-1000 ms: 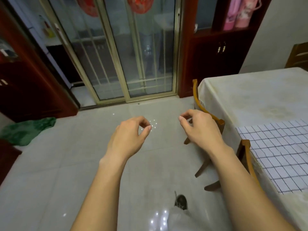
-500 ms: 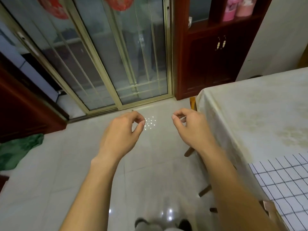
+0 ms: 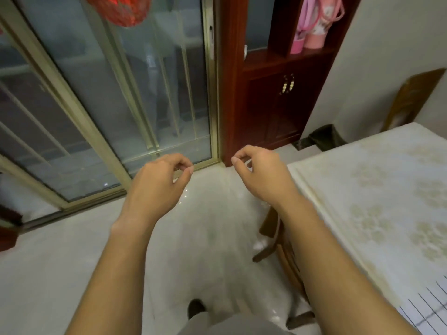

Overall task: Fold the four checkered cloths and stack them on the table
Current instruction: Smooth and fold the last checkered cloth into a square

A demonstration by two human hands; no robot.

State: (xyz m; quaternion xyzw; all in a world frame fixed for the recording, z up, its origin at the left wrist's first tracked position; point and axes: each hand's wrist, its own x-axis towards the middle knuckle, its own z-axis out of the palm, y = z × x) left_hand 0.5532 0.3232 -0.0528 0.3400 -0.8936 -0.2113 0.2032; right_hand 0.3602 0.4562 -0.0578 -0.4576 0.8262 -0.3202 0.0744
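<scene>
The left hand [image 3: 159,180] and right hand [image 3: 258,172] hover over the floor [image 3: 205,238], fingers curled into empty pinches that grip nothing, probably readied for cloth corners, while a checkered cloth [image 3: 430,308] lies on the table [image 3: 377,189] at the lower right.

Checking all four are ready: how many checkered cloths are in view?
1. A white cloth with dark checks lies on the cream floral-covered table at the bottom right edge, cut off. Others may be out of frame.
</scene>
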